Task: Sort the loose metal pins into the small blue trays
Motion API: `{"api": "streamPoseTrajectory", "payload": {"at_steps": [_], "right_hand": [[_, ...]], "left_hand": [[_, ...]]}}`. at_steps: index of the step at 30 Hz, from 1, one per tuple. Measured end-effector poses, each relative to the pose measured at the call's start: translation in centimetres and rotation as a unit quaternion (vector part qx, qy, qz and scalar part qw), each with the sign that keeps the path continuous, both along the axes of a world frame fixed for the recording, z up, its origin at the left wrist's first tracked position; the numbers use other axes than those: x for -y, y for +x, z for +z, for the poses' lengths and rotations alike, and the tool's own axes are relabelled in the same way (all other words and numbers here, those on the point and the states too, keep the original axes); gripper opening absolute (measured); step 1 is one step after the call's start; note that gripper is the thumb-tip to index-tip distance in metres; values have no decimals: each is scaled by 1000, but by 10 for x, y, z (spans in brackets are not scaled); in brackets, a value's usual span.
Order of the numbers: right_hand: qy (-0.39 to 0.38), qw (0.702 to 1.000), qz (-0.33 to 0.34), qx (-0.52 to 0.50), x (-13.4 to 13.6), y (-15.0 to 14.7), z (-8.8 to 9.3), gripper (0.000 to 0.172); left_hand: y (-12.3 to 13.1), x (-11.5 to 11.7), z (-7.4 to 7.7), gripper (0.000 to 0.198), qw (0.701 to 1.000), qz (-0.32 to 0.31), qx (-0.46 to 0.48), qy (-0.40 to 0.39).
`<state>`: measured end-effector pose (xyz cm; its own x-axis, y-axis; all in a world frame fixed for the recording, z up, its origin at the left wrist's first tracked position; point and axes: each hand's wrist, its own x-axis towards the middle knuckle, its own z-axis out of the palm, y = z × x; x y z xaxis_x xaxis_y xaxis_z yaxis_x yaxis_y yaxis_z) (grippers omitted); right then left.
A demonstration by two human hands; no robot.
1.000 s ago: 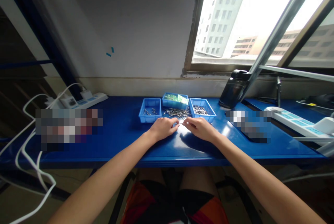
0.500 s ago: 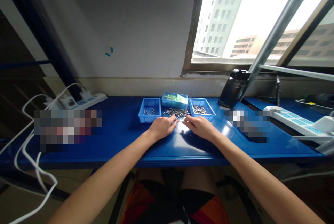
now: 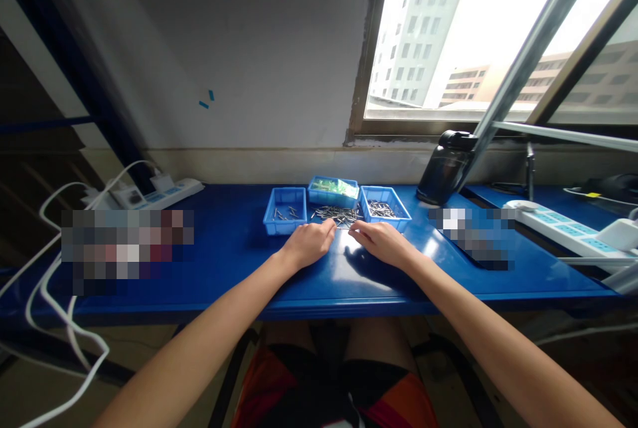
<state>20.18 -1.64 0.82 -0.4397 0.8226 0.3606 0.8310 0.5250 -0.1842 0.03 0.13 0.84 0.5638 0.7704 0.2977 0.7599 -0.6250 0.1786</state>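
My left hand is closed in a pinch at the near edge of a heap of thin metal pins, shaped like blind rivets. What its fingertips hold is too small to make out. Opposite it, my right hand pinches what looks like one slim metal pin, a short gap away from the left fingertips. Behind my left hand stands a blue tray with a few pins in it. Another blue tray, behind my right hand, holds many pins. Between them at the back, a third blue tray contains a green-and-clear plastic packet.
The blue table runs up to the wall. A black bottle stands at the back right. Power strips lie on the right and left, with white cables hanging at the left edge. Two blurred patches hide objects.
My left fingertips have shifted slightly, and the thin line between the hands shows less clearly. The right hand keeps nearly the same place. The trays have not moved.
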Motion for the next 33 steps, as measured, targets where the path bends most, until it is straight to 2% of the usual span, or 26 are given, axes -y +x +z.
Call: {"api": "streamPoseTrajectory", "payload": {"at_steps": [6, 10, 12, 14, 15, 17, 22, 26, 30, 33], "right_hand": [[12, 1000, 10, -15, 0, -1, 1, 31], [61, 997, -3, -36, -1, 3, 0, 35], [111, 990, -70, -57, -4, 9, 1, 40], [166, 965, -185, -88, -7, 18, 3, 44], [177, 951, -236, -95, -9, 21, 3, 45], [169, 940, -283, -89, -11, 26, 4, 48], [128, 958, -257, -23, -11, 17, 1, 41], [108, 954, -271, 69, -9, 9, -3, 37], [99, 946, -299, 80, -9, 10, -3, 32], [102, 950, -279, 99, -6, 6, -2, 33]], "left_hand": [[-1, -2, -2, 32, 1000, 0, -12, 5], [-1, -2, -2, 36, 1000, 9, -25, -7], [0, -1, -2, 36, 999, 12, -38, -12], [0, -1, -2, 35, 999, 11, -48, -14], [0, -2, -2, 34, 999, 9, -52, -13], [0, -2, -3, 33, 998, 5, -55, -8], [-2, -4, -4, 34, 999, 4, -53, -1], [-2, -3, -3, 36, 999, 8, -52, -2], [-2, -3, -2, 36, 998, 25, -58, -4], [-2, -4, -2, 35, 997, 48, -63, -5]]}}
